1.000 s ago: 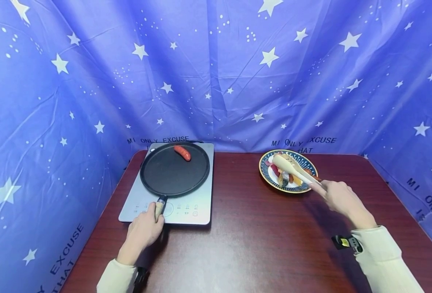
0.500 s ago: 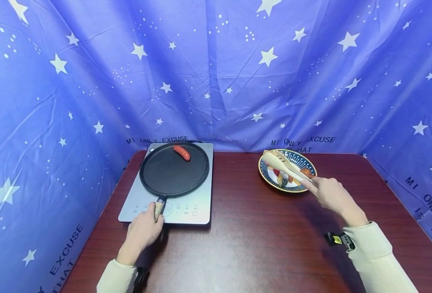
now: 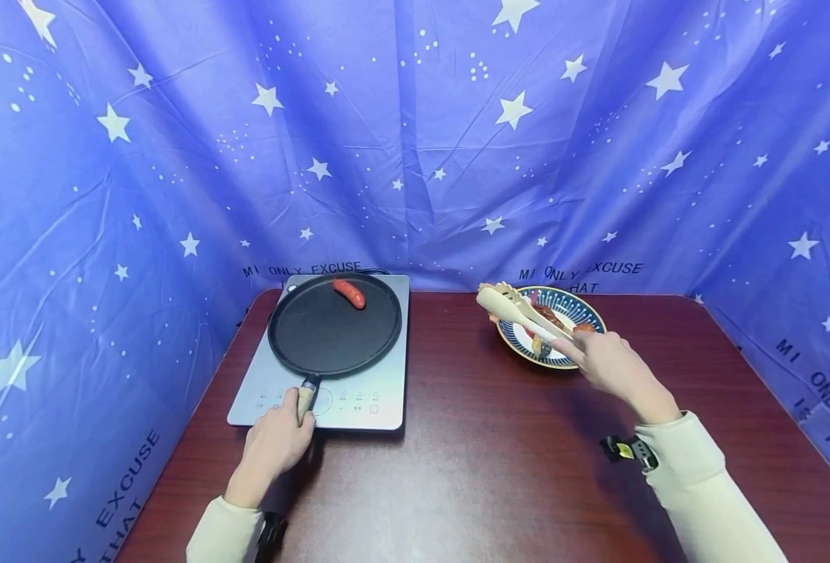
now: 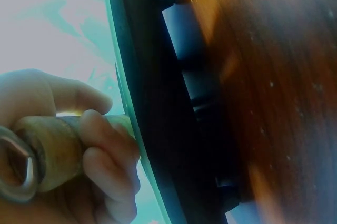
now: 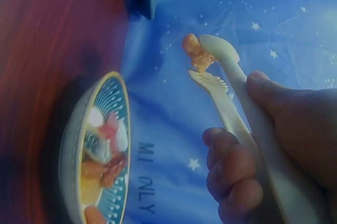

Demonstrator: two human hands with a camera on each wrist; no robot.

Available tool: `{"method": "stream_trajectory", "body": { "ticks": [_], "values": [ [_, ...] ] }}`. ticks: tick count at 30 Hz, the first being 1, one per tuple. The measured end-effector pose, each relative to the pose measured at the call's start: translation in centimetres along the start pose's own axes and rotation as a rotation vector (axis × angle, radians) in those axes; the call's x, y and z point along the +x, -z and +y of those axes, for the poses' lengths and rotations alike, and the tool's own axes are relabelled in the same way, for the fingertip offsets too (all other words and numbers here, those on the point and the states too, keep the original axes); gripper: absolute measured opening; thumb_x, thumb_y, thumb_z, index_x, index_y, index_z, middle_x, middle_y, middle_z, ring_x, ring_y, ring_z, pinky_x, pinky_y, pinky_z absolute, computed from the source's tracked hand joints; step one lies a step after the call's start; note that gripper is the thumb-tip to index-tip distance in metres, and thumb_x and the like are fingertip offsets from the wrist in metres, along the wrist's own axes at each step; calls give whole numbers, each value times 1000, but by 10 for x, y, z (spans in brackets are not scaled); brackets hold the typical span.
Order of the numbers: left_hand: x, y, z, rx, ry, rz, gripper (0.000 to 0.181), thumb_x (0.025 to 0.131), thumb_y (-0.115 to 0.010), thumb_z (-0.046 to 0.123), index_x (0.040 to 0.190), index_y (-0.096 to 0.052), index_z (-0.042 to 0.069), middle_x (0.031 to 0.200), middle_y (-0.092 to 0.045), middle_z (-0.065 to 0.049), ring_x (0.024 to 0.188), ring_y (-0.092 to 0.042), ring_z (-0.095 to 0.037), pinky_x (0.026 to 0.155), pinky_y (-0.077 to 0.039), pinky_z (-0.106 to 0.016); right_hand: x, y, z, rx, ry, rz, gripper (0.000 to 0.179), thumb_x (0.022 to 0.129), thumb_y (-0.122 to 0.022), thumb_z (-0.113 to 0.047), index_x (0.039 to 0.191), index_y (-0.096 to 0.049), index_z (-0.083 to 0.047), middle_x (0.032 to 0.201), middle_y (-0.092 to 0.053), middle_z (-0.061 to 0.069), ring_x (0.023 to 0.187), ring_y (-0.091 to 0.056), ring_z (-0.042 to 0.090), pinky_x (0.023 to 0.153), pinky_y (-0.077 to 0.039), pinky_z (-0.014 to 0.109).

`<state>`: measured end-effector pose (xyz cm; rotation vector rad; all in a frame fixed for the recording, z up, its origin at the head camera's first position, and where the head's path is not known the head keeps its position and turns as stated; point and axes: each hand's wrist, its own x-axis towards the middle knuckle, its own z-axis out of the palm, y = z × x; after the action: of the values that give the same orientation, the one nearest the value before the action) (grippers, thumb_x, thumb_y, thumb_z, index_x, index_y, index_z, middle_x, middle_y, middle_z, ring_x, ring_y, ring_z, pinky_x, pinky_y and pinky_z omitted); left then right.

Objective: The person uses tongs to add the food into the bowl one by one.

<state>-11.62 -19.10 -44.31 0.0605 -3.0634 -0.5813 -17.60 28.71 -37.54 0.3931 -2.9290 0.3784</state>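
Observation:
My left hand (image 3: 277,442) grips the wooden handle (image 3: 305,400) of a flat black frying pan (image 3: 334,336); in the left wrist view its fingers curl round it, a metal ring at the end. One red sausage (image 3: 349,294) lies near the pan's far edge. My right hand (image 3: 615,371) holds pale tongs (image 3: 516,314) over the left rim of a blue-patterned plate (image 3: 575,302). Between the tongs' tips sits a bumpy orange-brown food piece (image 5: 197,54), clear of the plate; its kind is uncertain. Several other food pieces (image 5: 108,166) lie on the plate.
Under the pan is a silver induction cooker (image 3: 387,391) with touch controls along its front. Dark red wooden table (image 3: 450,422) stretches between cooker and plate. A blue star-print curtain (image 3: 408,156) hangs behind and at both sides.
From over the plate, the right hand has moved left with the tongs, whose tips now reach past the plate's left rim, carrying the food piece. Left hand, pan and sausage stay put.

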Motion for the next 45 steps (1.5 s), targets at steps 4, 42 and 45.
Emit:
{"method": "stream_trajectory", "body": {
  "ticks": [4,42,45],
  "values": [
    [0,0,0,7,-1,1,41,88,-52,26,121,-45,2,74,-58,-19,63,-58,-34,54,-42,-47,5,0,-11,5,29,6,44,97,-45,-44,65,-49,-15,53,-39,-2,50,-44,18,50,-36,39],
    [0,-1,1,-1,4,16,40,88,-51,26,120,-46,3,72,-58,-18,61,-57,-33,52,-42,-47,52,-40,-127,175,178,-95,38,94,-53,-41,70,-56,-12,55,-42,-3,50,-44,15,48,-36,32],
    [-1,-1,2,-1,4,22,39,88,-51,27,119,-46,4,72,-57,-18,61,-57,-33,52,-41,-46,56,-45,-133,176,171,-113,39,94,-52,-43,71,-57,-13,55,-43,-3,50,-45,15,48,-37,32]
  ]
}}
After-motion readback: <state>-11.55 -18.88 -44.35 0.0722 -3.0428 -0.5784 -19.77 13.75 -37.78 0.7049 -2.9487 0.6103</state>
